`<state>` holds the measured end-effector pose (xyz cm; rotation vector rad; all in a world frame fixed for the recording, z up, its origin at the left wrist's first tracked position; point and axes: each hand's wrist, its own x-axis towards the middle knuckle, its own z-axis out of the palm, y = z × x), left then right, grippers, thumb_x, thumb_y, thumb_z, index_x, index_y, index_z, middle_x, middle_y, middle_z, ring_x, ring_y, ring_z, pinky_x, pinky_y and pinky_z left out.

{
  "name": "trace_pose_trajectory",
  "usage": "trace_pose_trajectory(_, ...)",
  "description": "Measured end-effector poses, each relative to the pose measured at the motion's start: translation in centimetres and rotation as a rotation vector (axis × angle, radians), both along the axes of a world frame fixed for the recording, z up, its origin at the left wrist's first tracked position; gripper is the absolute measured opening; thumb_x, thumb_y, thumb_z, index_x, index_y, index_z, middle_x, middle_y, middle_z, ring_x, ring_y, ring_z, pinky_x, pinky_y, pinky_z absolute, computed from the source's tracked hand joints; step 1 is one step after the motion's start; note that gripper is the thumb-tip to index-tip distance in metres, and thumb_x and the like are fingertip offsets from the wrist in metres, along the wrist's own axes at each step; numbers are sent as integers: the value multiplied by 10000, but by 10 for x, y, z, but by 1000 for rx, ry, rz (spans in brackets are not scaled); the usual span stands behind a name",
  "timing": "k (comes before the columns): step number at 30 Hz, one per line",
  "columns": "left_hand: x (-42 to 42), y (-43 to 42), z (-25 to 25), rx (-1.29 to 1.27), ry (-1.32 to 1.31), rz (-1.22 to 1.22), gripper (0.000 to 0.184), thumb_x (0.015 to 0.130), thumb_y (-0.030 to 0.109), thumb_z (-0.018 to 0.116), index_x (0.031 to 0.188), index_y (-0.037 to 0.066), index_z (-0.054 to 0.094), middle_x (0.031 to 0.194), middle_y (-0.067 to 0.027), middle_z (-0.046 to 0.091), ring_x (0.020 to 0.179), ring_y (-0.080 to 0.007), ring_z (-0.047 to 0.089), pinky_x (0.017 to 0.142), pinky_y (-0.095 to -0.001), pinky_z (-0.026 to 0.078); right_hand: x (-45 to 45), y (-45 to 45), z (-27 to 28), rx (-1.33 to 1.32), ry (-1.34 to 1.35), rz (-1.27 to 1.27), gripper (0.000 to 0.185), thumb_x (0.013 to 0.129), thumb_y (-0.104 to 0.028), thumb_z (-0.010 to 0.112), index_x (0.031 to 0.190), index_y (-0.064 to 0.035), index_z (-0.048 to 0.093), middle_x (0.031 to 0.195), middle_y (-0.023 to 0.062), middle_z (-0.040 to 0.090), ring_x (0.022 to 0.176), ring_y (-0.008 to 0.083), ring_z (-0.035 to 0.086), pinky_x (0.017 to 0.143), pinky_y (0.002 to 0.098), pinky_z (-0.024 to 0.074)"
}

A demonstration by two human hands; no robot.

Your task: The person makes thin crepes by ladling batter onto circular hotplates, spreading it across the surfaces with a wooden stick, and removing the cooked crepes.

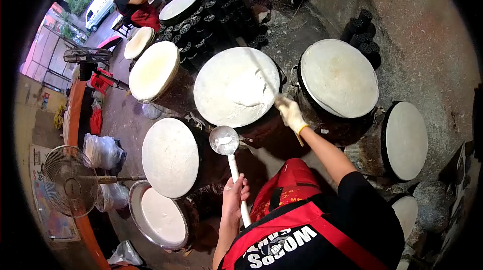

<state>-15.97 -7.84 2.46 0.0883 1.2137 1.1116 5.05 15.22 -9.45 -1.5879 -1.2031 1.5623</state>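
Observation:
My left hand (235, 195) is wrapped round the white handle of a metal ladle (224, 140), whose bowl holds some white batter. My right hand (291, 113), in a pale glove with a yellow cuff, grips a thin scraper (264, 72) whose blade lies across the round griddle (221, 91) at the centre. Wet white batter (251, 89) is heaped on that griddle's right side, beside the blade. At the lower left stands a wide basin of white batter (163, 217).
Several more round griddles surround me, one at the right (339, 78) and one at the left (170, 158). Black coal cylinders (204, 31) stand behind. A fan (70, 181) is at the far left. Another person (135, 3) works at the upper left.

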Motion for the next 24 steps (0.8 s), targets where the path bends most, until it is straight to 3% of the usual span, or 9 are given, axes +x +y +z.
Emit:
trace_pose_trajectory(3, -6, 3, -3, -11, 10, -9, 100, 918, 136, 522, 957, 46, 500, 738, -15, 481, 550, -66, 411, 406, -173, 305, 5, -7, 12, 108, 29, 61, 346, 910, -130, 508, 1254, -129, 537, 829, 17, 636, 443, 33, 395, 389, 205, 330)
trace_pose_trajectory(6, -27, 19, -22, 25, 31, -38, 149, 926, 184, 517, 984, 47, 511, 743, -13, 483, 548, -78, 423, 415, -184, 323, 13, -45, 41, -160, 16, 248, 339, 895, -179, 556, 1225, -100, 556, 630, -40, 495, 414, 33, 339, 360, 212, 271)
trace_pose_trajectory(7, -33, 30, -26, 8, 115, -62, 136, 922, 187, 520, 937, 54, 496, 721, -4, 467, 551, -83, 427, 419, -196, 337, 21, -51, 39, -229, 30, 299, 369, 890, -168, 563, 1249, -86, 536, 772, 37, 615, 555, 84, 535, 493, 218, 437)
trace_pose_trajectory(8, -39, 45, -29, 9, 182, -97, 132, 921, 183, 518, 905, 59, 474, 705, -4, 454, 548, -90, 429, 420, -202, 346, 26, -61, 36, -130, 48, 261, 385, 887, -162, 565, 1261, -82, 522, 925, 79, 625, 746, 123, 576, 657, 238, 458)
trace_pose_trajectory(12, -49, 107, -69, 70, 397, -200, 121, 907, 124, 489, 856, 66, 397, 662, -23, 416, 523, -126, 439, 417, -250, 398, 19, -83, -15, 113, 60, -60, 400, 886, -136, 552, 1280, -83, 503, 1261, 97, 541, 1093, 162, 536, 926, 265, 410)
trace_pose_trajectory(15, -18, 140, -73, 14, 379, -120, 91, 869, 46, 453, 870, 36, 363, 657, -59, 417, 485, -161, 458, 369, -279, 387, -10, -89, -25, 12, 348, -123, 360, 898, -124, 529, 1257, -124, 544, 853, -31, 610, 517, -2, 420, 428, 168, 337)
trace_pose_trajectory(19, -1, 168, -82, -78, -21, -59, 111, 846, 26, 478, 800, -14, 385, 612, -50, 413, 438, -131, 424, 374, -289, 378, -42, -85, -55, -42, 434, 7, 366, 898, -100, 479, 1254, -149, 548, 618, -62, 493, 411, 33, 359, 373, 202, 316)
trace_pose_trajectory(23, -49, 145, -22, 117, -160, -193, 115, 914, 73, 457, 934, -40, 442, 628, 7, 399, 423, -45, 370, 320, -176, 299, -15, -75, 27, -310, 418, 115, 344, 915, -232, 516, 1244, -133, 542, 560, -31, 452, 390, 44, 350, 325, 205, 285)
trace_pose_trajectory(24, -58, 126, -5, 134, -248, -195, 127, 927, 79, 449, 971, -40, 446, 634, 14, 390, 419, -30, 355, 302, -153, 281, -9, -72, 56, -189, 326, 107, 350, 927, -242, 498, 1258, -132, 524, 542, -32, 446, 370, 50, 336, 321, 195, 285)
